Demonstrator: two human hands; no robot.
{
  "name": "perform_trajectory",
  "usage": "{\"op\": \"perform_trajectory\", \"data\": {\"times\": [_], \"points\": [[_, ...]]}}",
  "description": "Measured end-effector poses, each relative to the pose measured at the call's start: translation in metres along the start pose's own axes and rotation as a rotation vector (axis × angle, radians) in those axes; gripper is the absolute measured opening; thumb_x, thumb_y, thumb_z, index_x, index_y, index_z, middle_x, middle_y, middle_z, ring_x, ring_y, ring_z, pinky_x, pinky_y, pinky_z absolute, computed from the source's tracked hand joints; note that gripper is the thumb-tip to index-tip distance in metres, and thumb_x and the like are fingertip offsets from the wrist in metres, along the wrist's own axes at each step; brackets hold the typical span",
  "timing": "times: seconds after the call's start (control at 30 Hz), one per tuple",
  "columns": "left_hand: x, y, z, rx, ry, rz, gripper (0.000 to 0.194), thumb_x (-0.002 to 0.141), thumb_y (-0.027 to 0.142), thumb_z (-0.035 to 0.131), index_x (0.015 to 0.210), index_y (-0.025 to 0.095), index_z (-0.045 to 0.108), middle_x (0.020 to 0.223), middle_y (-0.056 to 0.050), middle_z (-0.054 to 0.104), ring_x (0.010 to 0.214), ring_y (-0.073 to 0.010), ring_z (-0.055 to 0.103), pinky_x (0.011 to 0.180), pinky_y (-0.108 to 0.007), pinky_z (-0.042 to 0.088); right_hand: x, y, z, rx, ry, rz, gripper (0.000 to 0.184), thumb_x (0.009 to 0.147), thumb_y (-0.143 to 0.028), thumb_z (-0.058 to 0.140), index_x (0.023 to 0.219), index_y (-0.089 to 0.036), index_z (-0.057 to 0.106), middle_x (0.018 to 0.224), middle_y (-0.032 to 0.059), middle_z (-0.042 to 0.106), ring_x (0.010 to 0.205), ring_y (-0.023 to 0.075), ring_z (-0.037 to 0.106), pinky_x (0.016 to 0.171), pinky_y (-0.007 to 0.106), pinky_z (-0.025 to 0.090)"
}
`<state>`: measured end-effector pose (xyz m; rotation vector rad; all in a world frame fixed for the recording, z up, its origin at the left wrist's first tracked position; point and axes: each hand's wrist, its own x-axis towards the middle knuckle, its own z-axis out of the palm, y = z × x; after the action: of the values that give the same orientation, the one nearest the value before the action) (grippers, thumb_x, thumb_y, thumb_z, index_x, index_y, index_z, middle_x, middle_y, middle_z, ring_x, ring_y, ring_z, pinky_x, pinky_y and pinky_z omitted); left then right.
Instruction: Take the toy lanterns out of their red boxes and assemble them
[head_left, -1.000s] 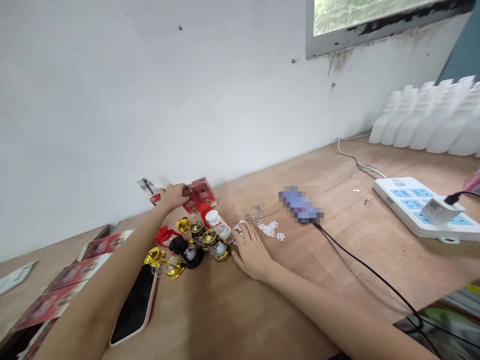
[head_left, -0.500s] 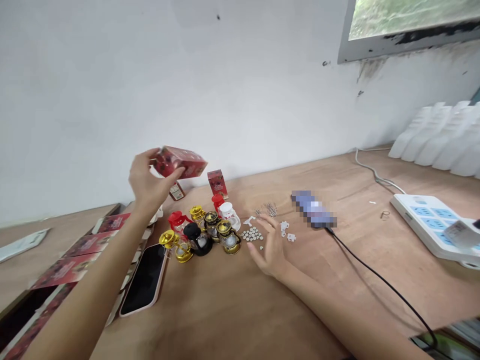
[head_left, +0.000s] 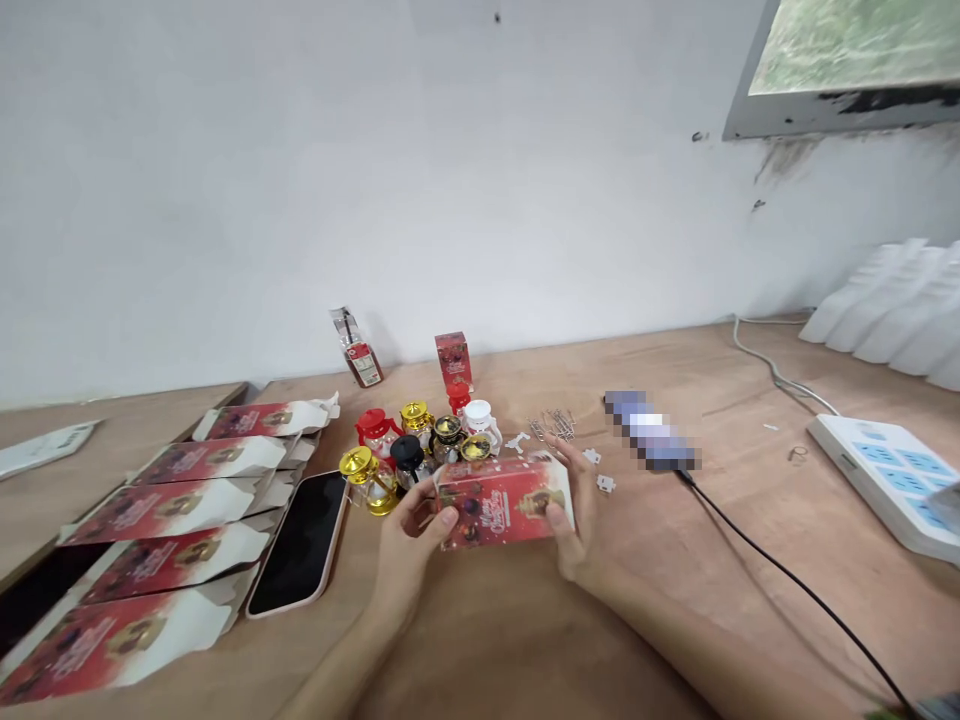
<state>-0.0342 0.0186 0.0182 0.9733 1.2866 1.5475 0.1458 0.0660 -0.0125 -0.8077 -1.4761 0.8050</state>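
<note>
A red printed cardboard box is held level above the table's front part, between both hands. My left hand grips its left end, thumb on the front face. At the right end, my right hand has its thumb on the printed face and its fingers behind. Just beyond the box stand several small lanterns: gold, red, black and white among them. The box hides part of the nearest lanterns. Small metal wires and white cut pieces lie beyond my right hand.
Several flat red cartons lie at left beside a black-screened phone. Against the wall stand a small red box and a packet. To the right are a blurred-out device, its black cable and a power strip.
My left hand has brought the red box down and right, from above the lanterns to in front of them. My right hand, empty and open before, now holds its right end.
</note>
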Motion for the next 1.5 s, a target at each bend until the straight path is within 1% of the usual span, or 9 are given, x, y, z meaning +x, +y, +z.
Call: {"op": "perform_trajectory", "data": {"times": [0.23,0.37,0.57,0.73,0.83,1.03,1.17,1.27,1.5], "points": [[0.003,-0.027,-0.006,-0.010,-0.142,-0.046,0.052,0.068,0.048,0.070,0.110,0.018,0.063,0.113,-0.009,0.066,0.109,-0.0263,0.058,0.094,-0.036,0.045,0.008,-0.001,-0.003,0.026,-0.046,-0.011,0.037,0.085,-0.038,0.044,0.118,-0.022,0.046,0.118,0.0093,0.053,0.113,0.0260,0.049,0.098,0.041,0.037],[0.003,-0.025,-0.011,-0.032,-0.199,-0.082,0.052,0.069,0.046,0.070,0.112,0.019,0.062,0.115,-0.009,0.065,0.111,-0.0264,0.056,0.097,-0.037,0.042,0.006,0.003,-0.002,-0.024,0.016,-0.094,0.038,0.085,-0.044,0.044,0.115,-0.022,0.049,0.116,0.0089,0.054,0.111,0.0266,0.050,0.097,0.043,0.038],[0.010,-0.018,-0.015,-0.055,-0.238,-0.118,0.047,0.063,0.038,0.074,0.104,0.015,0.066,0.102,-0.009,0.069,0.100,-0.0250,0.060,0.088,-0.033,0.045,0.005,0.007,-0.002,0.042,0.019,-0.026,0.038,0.085,-0.048,0.044,0.114,-0.025,0.051,0.116,0.0075,0.054,0.108,0.0260,0.051,0.094,0.042,0.040],[0.013,-0.020,-0.017,-0.143,-0.136,-0.206,0.033,0.059,0.041,0.070,0.077,0.013,0.067,0.066,-0.003,0.065,0.067,-0.0192,0.061,0.066,-0.029,0.048,0.008,0.019,0.001,0.197,0.060,0.136,0.033,0.085,-0.048,0.042,0.104,-0.023,0.053,0.101,0.0056,0.060,0.091,0.0236,0.058,0.081,0.039,0.045],[0.015,-0.020,-0.017,-0.200,-0.091,-0.267,0.040,0.062,0.045,0.060,0.084,0.013,0.066,0.069,-0.004,0.066,0.067,-0.0204,0.060,0.064,-0.031,0.048,0.012,0.028,0.004,0.341,0.125,0.218,0.027,0.086,-0.047,0.042,0.096,-0.023,0.053,0.089,0.0035,0.061,0.078,0.0213,0.060,0.069,0.035,0.046],[0.017,-0.020,-0.018,0.413,0.056,0.096,0.026,0.071,0.040,0.049,0.075,0.017,0.060,0.067,0.000,0.062,0.066,-0.0172,0.055,0.061,-0.026,0.043,0.014,0.033,0.003,0.379,0.156,0.234,0.027,0.082,-0.047,0.048,0.093,-0.023,0.054,0.083,0.0028,0.062,0.077,0.0216,0.060,0.067,0.034,0.046],[0.015,-0.022,-0.024,0.798,-0.026,0.176,0.028,0.079,0.039,0.040,0.068,0.018,0.055,0.058,0.001,0.056,0.054,-0.0141,0.051,0.053,-0.024,0.035,0.016,0.033,0.005,0.496,0.193,0.283,0.025,0.082,-0.047,0.050,0.087,-0.022,0.053,0.083,0.0013,0.063,0.081,0.0215,0.061,0.069,0.033,0.048],[0.013,-0.023,-0.025,1.004,-0.085,0.198,0.031,0.079,0.041,0.047,0.057,0.019,0.049,0.051,0.003,0.051,0.048,-0.0119,0.047,0.049,-0.022,0.029,0.016,0.032,0.007,0.597,0.198,0.364,0.023,0.082,-0.045,0.051,0.083,-0.022,0.053,0.081,-0.0003,0.064,0.076,0.0203,0.062,0.068,0.032,0.049],[0.001,-0.014,-0.017,0.827,-0.098,0.734,0.012,0.079,0.016,0.051,0.067,0.018,0.052,0.065,0.002,0.054,0.057,-0.0098,0.050,0.053,-0.019,0.038,0.013,0.027,0.009,0.523,0.050,0.355,0.025,0.081,-0.047,0.051,0.091,-0.024,0.052,0.074,-0.0007,0.061,0.063,0.0185,0.057,0.058,0.030,0.044]]}}
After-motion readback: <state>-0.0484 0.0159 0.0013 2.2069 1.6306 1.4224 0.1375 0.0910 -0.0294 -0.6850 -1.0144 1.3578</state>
